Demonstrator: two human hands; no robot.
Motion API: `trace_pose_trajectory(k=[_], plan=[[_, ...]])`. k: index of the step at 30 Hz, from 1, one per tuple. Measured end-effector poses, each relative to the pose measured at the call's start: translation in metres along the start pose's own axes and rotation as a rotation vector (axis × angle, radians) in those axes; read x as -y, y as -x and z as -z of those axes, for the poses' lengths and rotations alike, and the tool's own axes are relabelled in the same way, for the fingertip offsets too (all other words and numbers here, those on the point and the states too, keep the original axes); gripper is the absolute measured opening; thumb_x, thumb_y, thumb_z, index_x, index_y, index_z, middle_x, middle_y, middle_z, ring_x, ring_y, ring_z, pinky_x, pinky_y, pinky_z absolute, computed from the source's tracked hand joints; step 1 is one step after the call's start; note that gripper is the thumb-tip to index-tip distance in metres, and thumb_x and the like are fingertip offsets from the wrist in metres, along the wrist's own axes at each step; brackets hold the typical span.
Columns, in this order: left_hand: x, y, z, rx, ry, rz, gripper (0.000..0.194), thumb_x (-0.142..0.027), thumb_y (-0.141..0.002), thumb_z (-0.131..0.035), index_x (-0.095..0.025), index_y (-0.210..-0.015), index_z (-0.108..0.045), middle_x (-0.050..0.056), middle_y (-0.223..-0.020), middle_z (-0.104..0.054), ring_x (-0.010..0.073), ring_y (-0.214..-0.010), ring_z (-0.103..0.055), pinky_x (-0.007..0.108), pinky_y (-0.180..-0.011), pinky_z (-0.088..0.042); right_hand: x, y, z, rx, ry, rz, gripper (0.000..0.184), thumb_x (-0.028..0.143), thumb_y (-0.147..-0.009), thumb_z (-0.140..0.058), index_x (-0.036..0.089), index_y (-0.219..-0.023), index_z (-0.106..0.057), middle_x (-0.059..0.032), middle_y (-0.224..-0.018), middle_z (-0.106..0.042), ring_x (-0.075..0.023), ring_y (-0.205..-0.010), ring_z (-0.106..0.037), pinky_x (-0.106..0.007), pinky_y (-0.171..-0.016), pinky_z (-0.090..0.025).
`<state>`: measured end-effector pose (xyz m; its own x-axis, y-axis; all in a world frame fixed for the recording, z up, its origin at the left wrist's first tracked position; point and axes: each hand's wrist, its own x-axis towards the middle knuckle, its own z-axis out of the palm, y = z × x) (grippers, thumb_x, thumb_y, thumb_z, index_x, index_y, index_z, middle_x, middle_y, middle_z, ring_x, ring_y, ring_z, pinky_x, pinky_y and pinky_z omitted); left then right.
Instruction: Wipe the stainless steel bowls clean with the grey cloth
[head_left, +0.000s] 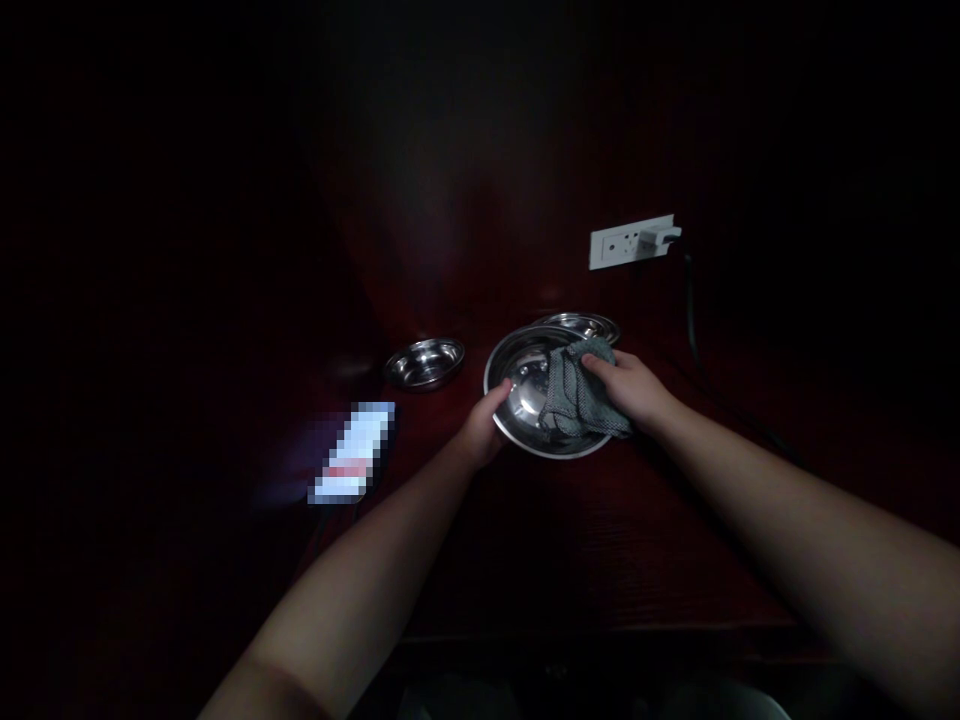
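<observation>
2 forearms (367,570), nearest, lead to a round steel bowl (528,396), without long axis, held between left hand (482,430), gripping its left rim, and right hand (628,388), clutching a bunched cloth (576,398) over its right side. A shallow dish (426,364) lies beyond the left hand.

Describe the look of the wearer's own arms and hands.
The left grip and right grip are ungloved human hands. The left forearm and right forearm are bare, tapering smoothly toward the wrists. No sleeve, watch, bracelet or marking shows; dim light hides finer detail.
</observation>
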<state>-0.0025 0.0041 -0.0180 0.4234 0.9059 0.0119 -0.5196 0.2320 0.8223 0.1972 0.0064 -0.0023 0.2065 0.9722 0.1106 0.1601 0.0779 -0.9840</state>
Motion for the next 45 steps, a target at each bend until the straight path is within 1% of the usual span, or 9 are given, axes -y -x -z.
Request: trace_pose_trajectory(k=[7,14,19,25,32,35,40,45], plan=[[0.0006,-0.0005,0.0008,0.004,-0.004,0.004,0.042,-0.038,-0.078,-0.054,-0.012,-0.110,-0.061,0.011,-0.099,-0.069,0.0278,-0.110,-0.055,0.043,-0.102,-0.034,-0.0007,0.0002,0.0002,0.014,0.022,0.027,0.031,0.042,-0.076,-0.056,0.016,-0.091,-0.062,-0.0077,-0.083,-0.068,-0.0190,-0.069,-0.062,-0.032,-0.064,-0.049],[-0.0004,-0.0006,0.0005,0.031,-0.005,0.008,0.043,-0.039,-0.078,-0.053,-0.011,-0.110,-0.061,0.012,-0.101,-0.068,0.0288,-0.111,-0.054,0.044,-0.102,-0.034,0.0022,0.0016,0.0009,0.019,0.021,0.011,0.030,0.042,-0.075,-0.057,0.016,-0.090,-0.062,-0.0080,-0.084,-0.068,-0.0188,-0.069,-0.062,-0.032,-0.065,-0.049],[-0.0003,-0.0014,0.0014,0.043,-0.010,0.025,0.043,-0.040,-0.079,-0.053,-0.012,-0.111,-0.060,0.012,-0.101,-0.068,0.0289,-0.112,-0.054,0.045,-0.102,-0.034,-0.0003,0.0002,0.0011,0.026,0.029,0.039,0.032,0.043,-0.075,-0.057,0.016,-0.091,-0.062,-0.0082,-0.084,-0.068,-0.0193,-0.069,-0.063,-0.033,-0.065,-0.049],[0.0000,-0.0011,0.0017,0.017,-0.021,0.020,0.043,-0.040,-0.078,-0.053,-0.011,-0.108,-0.062,0.013,-0.099,-0.068,0.0290,-0.111,-0.055,0.045,-0.102,-0.034,-0.0013,-0.0006,0.0018,0.031,0.032,0.037,0.031,0.043,-0.075,-0.057,0.016,-0.091,-0.062,-0.0079,-0.084,-0.068,-0.0196,-0.070,-0.062,-0.034,-0.065,-0.049],[-0.0012,-0.0012,0.0020,0.054,-0.020,0.026,0.041,-0.041,-0.079,-0.053,-0.012,-0.107,-0.062,0.012,-0.102,-0.068,0.0287,-0.111,-0.055,0.044,-0.102,-0.033,0.0004,0.0000,0.0021,0.037,0.028,0.033,0.028,0.041,-0.075,-0.058,0.017,-0.088,-0.063,-0.0064,-0.079,-0.068,-0.0186,-0.066,-0.062,-0.032,-0.063,-0.049],[-0.0010,-0.0018,0.0029,0.065,-0.022,0.025,0.041,-0.041,-0.079,-0.053,-0.013,-0.108,-0.062,0.012,-0.101,-0.068,0.0288,-0.111,-0.055,0.045,-0.102,-0.033,0.0012,0.0007,0.0019,0.045,0.020,0.019,0.027,0.040,-0.074,-0.058,0.017,-0.088,-0.063,-0.0061,-0.080,-0.068,-0.0184,-0.067,-0.062,-0.031,-0.062,-0.049],[-0.0003,-0.0022,0.0056,0.084,-0.026,0.048,0.044,-0.042,-0.079,-0.052,-0.013,-0.110,-0.061,0.013,-0.104,-0.067,0.0295,-0.114,-0.053,0.047,-0.103,-0.031,0.0050,0.0029,0.0025,0.046,0.053,0.031,0.027,0.039,-0.075,-0.058,0.017,-0.090,-0.063,-0.0067,-0.082,-0.068,-0.0183,-0.068,-0.062,-0.032,-0.065,-0.049],[0.0000,-0.0012,0.0073,0.113,-0.041,0.079,0.043,-0.044,-0.078,-0.052,-0.013,-0.106,-0.062,0.013,-0.106,-0.066,0.0291,-0.115,-0.052,0.045,-0.104,-0.030,0.0081,0.0047,0.0035,0.061,0.091,0.062,0.027,0.038,-0.076,-0.057,0.016,-0.091,-0.063,-0.0059,-0.084,-0.068,-0.0166,-0.068,-0.061,-0.032,-0.067,-0.048]])
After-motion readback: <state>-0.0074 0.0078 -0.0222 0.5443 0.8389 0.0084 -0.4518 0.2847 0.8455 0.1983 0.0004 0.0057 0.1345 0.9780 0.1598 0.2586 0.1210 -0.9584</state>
